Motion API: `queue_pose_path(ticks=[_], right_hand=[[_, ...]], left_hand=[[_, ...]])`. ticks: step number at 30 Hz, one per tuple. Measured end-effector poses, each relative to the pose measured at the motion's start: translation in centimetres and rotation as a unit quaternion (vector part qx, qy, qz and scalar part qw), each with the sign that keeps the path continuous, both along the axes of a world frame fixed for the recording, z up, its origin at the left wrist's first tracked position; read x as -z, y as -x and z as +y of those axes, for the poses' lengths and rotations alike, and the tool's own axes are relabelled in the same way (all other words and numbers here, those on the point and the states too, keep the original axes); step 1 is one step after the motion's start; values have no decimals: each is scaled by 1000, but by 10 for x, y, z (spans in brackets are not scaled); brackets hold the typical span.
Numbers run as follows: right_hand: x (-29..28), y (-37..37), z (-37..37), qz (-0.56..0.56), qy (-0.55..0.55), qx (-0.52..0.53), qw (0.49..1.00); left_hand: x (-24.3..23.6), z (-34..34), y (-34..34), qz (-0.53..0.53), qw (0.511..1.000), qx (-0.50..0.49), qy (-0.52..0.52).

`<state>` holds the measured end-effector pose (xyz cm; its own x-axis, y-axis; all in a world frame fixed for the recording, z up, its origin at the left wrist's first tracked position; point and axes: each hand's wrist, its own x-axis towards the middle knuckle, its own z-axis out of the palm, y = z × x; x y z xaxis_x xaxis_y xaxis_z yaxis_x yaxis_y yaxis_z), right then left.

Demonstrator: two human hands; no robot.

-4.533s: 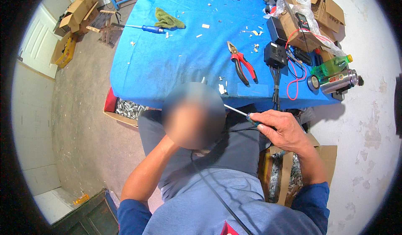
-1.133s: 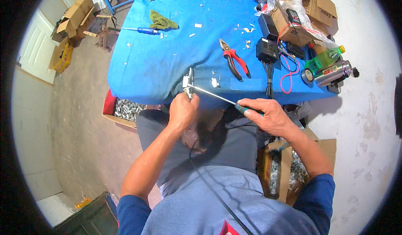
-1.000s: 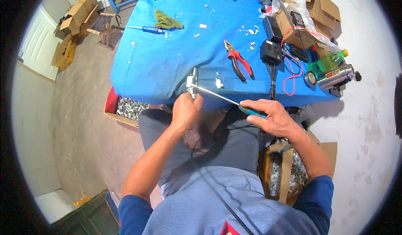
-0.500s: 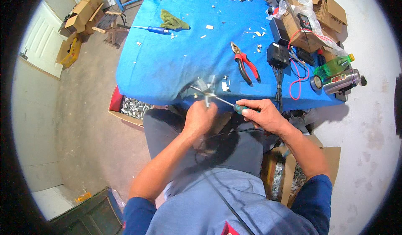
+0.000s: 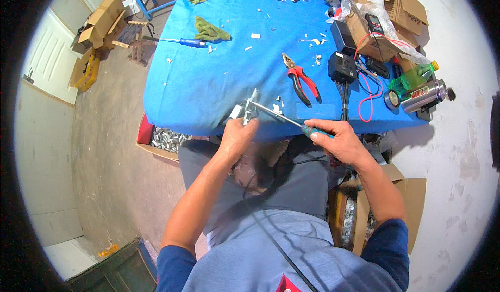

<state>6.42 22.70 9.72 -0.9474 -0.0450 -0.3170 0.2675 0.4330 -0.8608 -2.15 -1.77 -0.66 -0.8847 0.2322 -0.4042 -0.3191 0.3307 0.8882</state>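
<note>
My left hand [image 5: 239, 137] is closed on a small silvery-white metal part [image 5: 250, 109] at the near edge of the blue-covered table. A pale block-shaped piece [image 5: 236, 111] shows beside the metal part; whether they are joined I cannot tell. In my right hand [image 5: 336, 140] is a screwdriver [image 5: 284, 117], gripped by its blue-green handle. Its shaft points left, and the tip meets the upper portion of the metal part. Red-handled pliers [image 5: 300, 78] lie on the cloth beyond my right hand. White fragments [image 5: 277, 106] are scattered close to the screwdriver shaft.
A blue-handled screwdriver [image 5: 192, 42] and green rags [image 5: 210, 30] lie at the left. Black boxes with cables [image 5: 342, 67], a green bottle [image 5: 416, 78] and a steel flask [image 5: 424, 96] crowd the right edge. Below the table's left corner stands a box of metal pieces [image 5: 167, 140].
The metal part has shifted slightly left and now stands more upright. The screwdriver shaft, which lay across it before, now ends at its upper portion. My right hand moved slightly right.
</note>
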Motion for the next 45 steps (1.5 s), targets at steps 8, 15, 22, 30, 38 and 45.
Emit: queue_pose_path(ticks=[8, 15, 22, 30, 38, 45], right_hand=[[-6, -21, 16, -8, 176, 105, 979], [57, -20, -39, 64, 208, 252, 943], [94, -49, -78, 120, 138, 259, 948], [101, -121, -9, 212, -61, 492, 842], [63, -293, 197, 193, -358, 651, 640], [86, -432, 294, 118, -285, 722, 619]], left_hand=[[-8, 0, -21, 64, 996, 21, -54], [-11, 15, -61, 58, 992, 33, -104], [6, 33, -121, 12, 983, 163, -88], [8, 35, -126, 19, 943, 333, 1], [69, -12, -115, -202, 969, 19, -142], [106, -41, -121, -313, 913, -53, -256]])
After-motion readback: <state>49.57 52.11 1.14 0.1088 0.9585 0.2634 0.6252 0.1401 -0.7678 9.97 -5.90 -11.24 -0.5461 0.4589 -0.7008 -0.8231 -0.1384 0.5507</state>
